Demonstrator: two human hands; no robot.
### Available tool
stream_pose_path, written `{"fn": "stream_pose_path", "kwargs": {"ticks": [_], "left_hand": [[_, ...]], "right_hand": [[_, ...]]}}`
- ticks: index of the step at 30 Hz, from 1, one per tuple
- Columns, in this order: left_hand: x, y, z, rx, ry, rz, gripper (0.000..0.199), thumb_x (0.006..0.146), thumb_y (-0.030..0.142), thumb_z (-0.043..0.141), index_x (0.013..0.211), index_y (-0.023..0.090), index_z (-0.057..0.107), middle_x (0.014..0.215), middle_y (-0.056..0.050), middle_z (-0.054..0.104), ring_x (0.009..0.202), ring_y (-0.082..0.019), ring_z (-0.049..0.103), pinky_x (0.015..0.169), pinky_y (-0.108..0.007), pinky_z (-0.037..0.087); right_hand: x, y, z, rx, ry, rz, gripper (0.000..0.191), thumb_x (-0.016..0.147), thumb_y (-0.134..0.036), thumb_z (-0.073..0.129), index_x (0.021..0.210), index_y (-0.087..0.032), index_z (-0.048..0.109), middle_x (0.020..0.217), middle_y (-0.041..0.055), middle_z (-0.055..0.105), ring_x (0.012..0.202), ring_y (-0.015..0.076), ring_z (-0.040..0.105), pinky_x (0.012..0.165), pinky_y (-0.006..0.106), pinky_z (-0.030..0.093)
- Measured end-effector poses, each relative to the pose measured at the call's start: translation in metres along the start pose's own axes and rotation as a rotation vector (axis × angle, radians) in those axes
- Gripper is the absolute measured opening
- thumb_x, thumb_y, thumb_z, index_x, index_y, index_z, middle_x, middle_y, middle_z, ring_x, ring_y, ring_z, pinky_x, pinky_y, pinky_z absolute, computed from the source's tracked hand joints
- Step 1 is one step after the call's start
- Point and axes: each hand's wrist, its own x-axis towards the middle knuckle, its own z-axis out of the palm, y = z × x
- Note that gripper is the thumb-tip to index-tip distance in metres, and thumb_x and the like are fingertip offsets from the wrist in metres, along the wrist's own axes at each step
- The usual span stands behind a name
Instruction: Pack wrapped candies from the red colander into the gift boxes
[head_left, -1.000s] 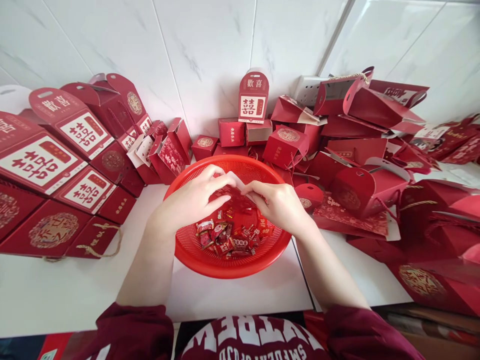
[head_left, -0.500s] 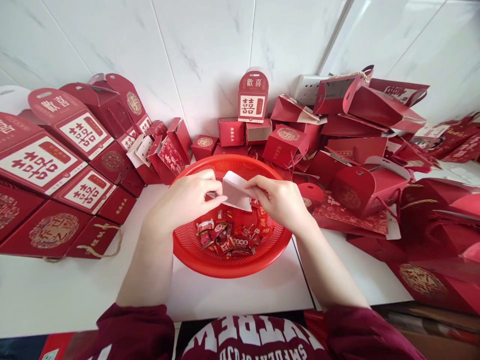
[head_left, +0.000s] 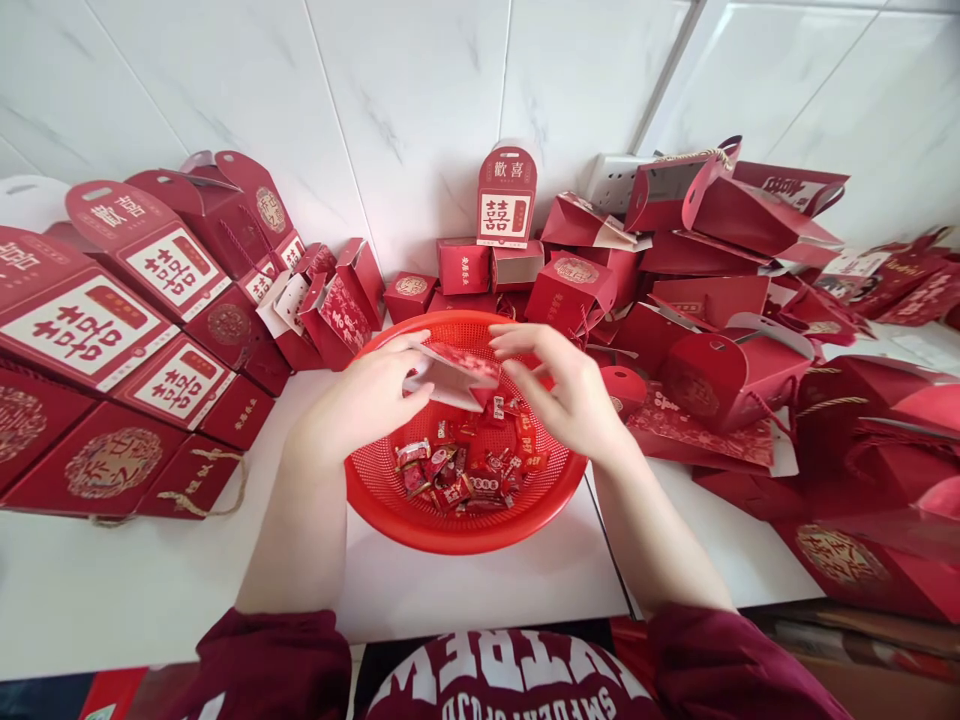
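My left hand [head_left: 373, 400] grips a small paper gift box [head_left: 456, 376], red and patterned outside and white inside, tilted above a red plastic basket [head_left: 465, 541]. The box's white inner side faces me. My right hand [head_left: 556, 390] is open just to the right of the box, its fingers apart; whether a fingertip touches the box I cannot tell. Below both hands, several red-wrapped candies [head_left: 450, 478] lie on the basket's bottom.
Stacked red gift boxes [head_left: 112, 330] stand at the left. A pile of red boxes and bags [head_left: 720, 390] covers the right. Behind the basket, an upright box [head_left: 506, 200] leans by the tiled wall [head_left: 420, 100]. The basket rests on a white table [head_left: 480, 600].
The box has turned so that its red patterned side shows on top. My right hand has let go of its edge and opened its fingers; my left hand still holds it.
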Motion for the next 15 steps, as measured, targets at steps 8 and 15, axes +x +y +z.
{"fn": "stream_pose_path", "kwargs": {"ticks": [8,15], "left_hand": [[-0.002,-0.024,-0.019,-0.06,0.374,-0.104,0.045,0.082,0.038,0.069,0.123,0.019,0.062,0.135,-0.008,0.054,0.101,-0.022,0.063,0.091,-0.037,0.055],[0.006,-0.035,-0.008,-0.189,0.381,-0.089,0.052,0.084,0.038,0.069,0.13,0.019,0.057,0.137,-0.01,0.051,0.114,-0.024,0.058,0.099,-0.04,0.053]], "right_hand": [[0.055,0.05,0.01,-0.503,-0.506,0.205,0.027,0.098,-0.015,0.04,0.111,-0.019,0.064,0.12,0.0108,0.067,0.108,0.024,0.064,0.091,0.038,0.049],[0.062,0.096,0.083,-0.587,-0.866,0.28,0.022,0.096,-0.034,0.063,0.108,-0.016,0.066,0.108,0.008,0.068,0.092,0.0182,0.067,0.082,0.037,0.057]]}}
